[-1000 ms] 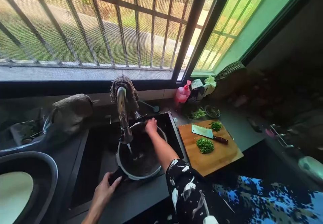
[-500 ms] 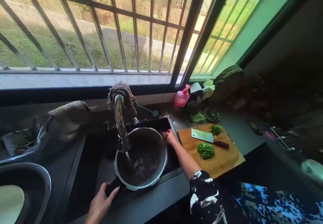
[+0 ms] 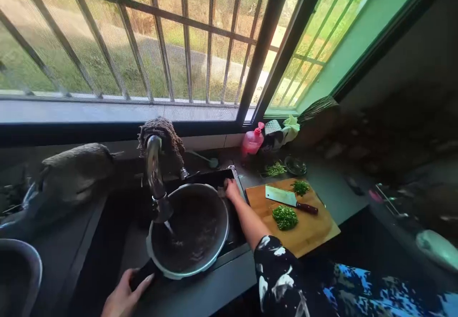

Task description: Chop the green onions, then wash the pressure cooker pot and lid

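Observation:
A round dark pan (image 3: 189, 229) with a metal rim sits in the black sink (image 3: 229, 176) under the curved tap (image 3: 154, 174), and water runs into it. My left hand (image 3: 121, 298) grips the pan's black handle at the near left. My right hand (image 3: 231, 190) rests at the pan's far right rim by the sink's edge, fingers closed around something small and grey that I cannot make out.
A wooden cutting board (image 3: 304, 226) right of the sink carries a cleaver (image 3: 289, 199) and chopped green herbs (image 3: 285, 217). A pink bottle (image 3: 253, 140) and cloths stand by the window. A grey basin (image 3: 17, 274) sits far left.
My right hand left the pan's far rim and went to the sink's right edge, then back to the pan's right rim. The view shifted left; the pan stays in my left hand.

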{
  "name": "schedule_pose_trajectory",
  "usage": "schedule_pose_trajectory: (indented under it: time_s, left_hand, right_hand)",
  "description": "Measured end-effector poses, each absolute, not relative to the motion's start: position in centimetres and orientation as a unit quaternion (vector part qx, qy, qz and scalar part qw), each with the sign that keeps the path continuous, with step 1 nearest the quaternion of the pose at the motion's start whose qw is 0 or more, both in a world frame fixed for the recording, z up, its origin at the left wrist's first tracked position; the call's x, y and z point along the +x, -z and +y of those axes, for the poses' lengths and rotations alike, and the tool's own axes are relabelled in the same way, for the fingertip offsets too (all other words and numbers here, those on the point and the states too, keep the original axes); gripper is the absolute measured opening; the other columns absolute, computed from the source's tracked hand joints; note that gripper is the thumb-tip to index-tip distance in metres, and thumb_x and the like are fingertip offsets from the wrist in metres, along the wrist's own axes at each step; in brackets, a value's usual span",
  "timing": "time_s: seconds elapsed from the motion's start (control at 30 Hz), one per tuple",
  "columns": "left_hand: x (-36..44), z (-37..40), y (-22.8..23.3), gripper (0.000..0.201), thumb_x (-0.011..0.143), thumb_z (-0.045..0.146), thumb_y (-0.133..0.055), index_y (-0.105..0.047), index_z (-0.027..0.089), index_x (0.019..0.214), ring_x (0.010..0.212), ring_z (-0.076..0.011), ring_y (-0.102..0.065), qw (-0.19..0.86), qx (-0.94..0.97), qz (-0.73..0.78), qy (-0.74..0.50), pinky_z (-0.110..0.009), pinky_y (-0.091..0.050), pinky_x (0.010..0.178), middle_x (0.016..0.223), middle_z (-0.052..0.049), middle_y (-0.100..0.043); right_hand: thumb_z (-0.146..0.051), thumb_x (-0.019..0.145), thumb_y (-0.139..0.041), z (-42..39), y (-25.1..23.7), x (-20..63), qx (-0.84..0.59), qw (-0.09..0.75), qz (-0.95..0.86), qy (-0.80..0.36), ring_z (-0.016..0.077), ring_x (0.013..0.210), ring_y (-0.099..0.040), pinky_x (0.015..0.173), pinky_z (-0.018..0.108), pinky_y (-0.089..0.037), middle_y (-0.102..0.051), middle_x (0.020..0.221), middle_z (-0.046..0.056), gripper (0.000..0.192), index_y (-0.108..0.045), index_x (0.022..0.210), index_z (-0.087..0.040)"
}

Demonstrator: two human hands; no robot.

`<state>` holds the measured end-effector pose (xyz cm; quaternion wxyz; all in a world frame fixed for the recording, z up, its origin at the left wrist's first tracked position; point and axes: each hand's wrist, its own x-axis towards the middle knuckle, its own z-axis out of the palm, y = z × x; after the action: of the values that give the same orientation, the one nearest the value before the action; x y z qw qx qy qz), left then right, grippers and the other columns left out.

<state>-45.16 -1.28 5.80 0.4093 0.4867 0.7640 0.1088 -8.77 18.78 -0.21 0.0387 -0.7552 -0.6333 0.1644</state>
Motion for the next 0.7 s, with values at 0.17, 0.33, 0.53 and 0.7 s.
schedule_pose_trajectory:
  time_s: [0.17,0.33,0.53,0.7]
  left_hand:
    - [-45.0,-1.1,-5.7,0.072,0.055,0.078,-0.040,-0.049,0.021,0.098,0.071,-0.0335,-0.063,0.408,0.472,0.776,-0.090,-0.038,-0.047,0.063,0.057,-0.002,-0.055]
    - [-44.9,-0.9,-7.2,0.070,0.052,0.077,-0.044,-0.048,0.021,0.094,0.068,-0.0334,-0.063,0.431,0.468,0.766,-0.094,-0.039,-0.047,0.064,0.054,-0.002,-0.054]
    - [-44.5,-0.7,-7.7,0.068,0.047,0.075,-0.046,-0.050,0.022,0.090,0.080,-0.0379,-0.063,0.418,0.448,0.784,-0.101,-0.042,-0.048,0.068,0.061,-0.006,-0.060]
    - [-44.4,-0.6,-8.0,0.067,0.047,0.073,-0.045,-0.051,0.022,0.090,0.089,-0.0368,-0.062,0.410,0.442,0.792,-0.097,-0.041,-0.048,0.073,0.081,-0.012,-0.066]
  right_hand:
    - [-0.022,0.086,-0.049,17.8,0.5,-9.5,-0.727,0.005,-0.661,-0.184,0.0210,0.099,-0.055,0.086,0.030,-0.043,-0.052,0.123,0.016,0.046,-0.047,0.130,-0.012]
    - [-0.018,0.080,-0.056,18.0,-0.8,-7.7,-0.672,-0.018,-0.706,-0.222,0.0168,0.089,-0.057,0.078,0.023,-0.042,-0.061,0.100,0.006,0.026,-0.067,0.103,-0.019]
    - [-0.014,0.079,-0.052,20.3,-1.0,-9.8,-0.663,0.066,-0.712,-0.222,0.0148,0.098,-0.052,0.084,0.020,-0.040,-0.053,0.113,0.003,0.038,-0.065,0.112,-0.028]
    - [-0.018,0.082,-0.047,18.7,-2.1,-9.7,-0.701,0.022,-0.684,-0.202,0.0177,0.098,-0.055,0.081,0.023,-0.041,-0.057,0.113,0.007,0.035,-0.066,0.111,-0.025]
